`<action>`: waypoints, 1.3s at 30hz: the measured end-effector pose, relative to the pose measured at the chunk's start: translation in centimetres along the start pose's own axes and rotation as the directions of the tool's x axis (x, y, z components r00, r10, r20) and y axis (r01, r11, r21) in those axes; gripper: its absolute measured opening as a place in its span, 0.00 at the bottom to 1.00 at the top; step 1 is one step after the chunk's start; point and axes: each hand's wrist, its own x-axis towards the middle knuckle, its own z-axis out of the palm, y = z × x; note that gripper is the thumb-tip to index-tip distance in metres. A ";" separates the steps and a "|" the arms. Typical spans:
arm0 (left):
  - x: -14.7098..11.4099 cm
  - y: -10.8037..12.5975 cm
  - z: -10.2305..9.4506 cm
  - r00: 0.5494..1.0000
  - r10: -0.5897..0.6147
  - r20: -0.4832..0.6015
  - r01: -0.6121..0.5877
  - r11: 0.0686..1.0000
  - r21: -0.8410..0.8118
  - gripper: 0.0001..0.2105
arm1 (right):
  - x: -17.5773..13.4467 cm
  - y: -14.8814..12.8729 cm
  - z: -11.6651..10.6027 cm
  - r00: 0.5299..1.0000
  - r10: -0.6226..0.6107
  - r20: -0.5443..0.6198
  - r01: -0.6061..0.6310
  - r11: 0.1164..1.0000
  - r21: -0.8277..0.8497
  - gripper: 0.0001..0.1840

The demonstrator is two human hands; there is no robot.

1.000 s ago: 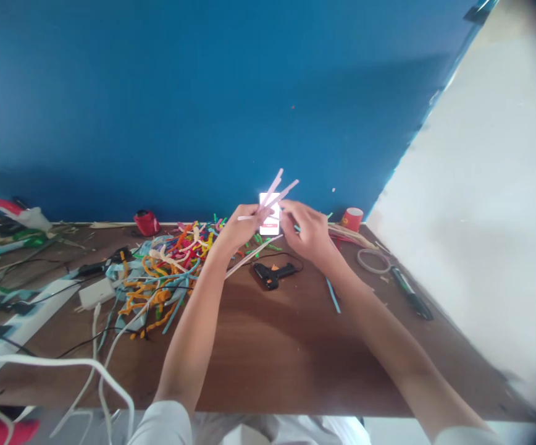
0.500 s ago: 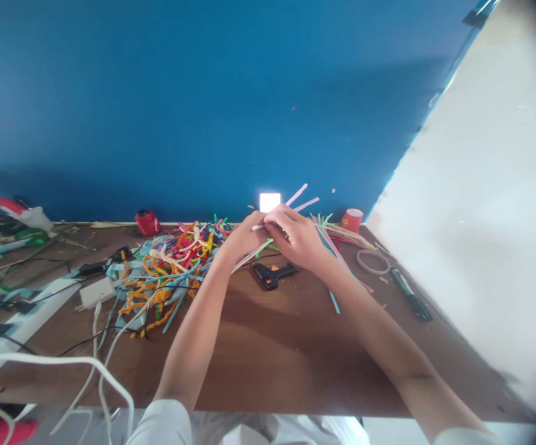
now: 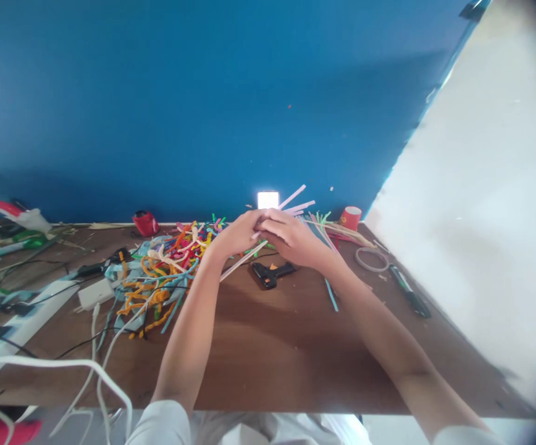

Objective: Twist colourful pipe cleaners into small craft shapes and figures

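- Fingers (image 3: 272,224) of left hand (image 3: 236,235) and right hand (image 3: 299,239) press together around pink strips (image 3: 293,196).
- Long axes slant up-right, free ends nearer right hand.

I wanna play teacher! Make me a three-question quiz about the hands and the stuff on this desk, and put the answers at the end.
1. True or false: the person's left hand and right hand are touching each other.

2. Pick one. What pokes out past them, toward the blue wall?
A) scissors
B) pale pink strips
C) a spoon

3. Fill the gap: the black glue gun lies on the brown ____.

Key:
1. True; they meet in the middle.
2. B
3. table
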 end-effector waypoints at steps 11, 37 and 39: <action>0.0 -0.4 0.2 0.990 -0.118 -0.076 0.129 0.981 0.148 0.16 | -0.8 0.0 -2.2 0.949 0.156 -0.274 -0.237 0.926 -0.294 0.18; 0.4 1.7 -0.5 0.903 -0.388 -0.185 0.217 0.783 -0.583 0.13 | -0.2 0.5 -1.2 0.880 0.474 0.035 -0.395 0.770 -0.501 0.18; 0.3 1.7 -0.5 0.912 -0.361 -0.196 0.201 0.809 -0.553 0.14 | -0.2 0.7 -1.3 0.880 0.475 0.023 -0.430 0.814 -0.390 0.14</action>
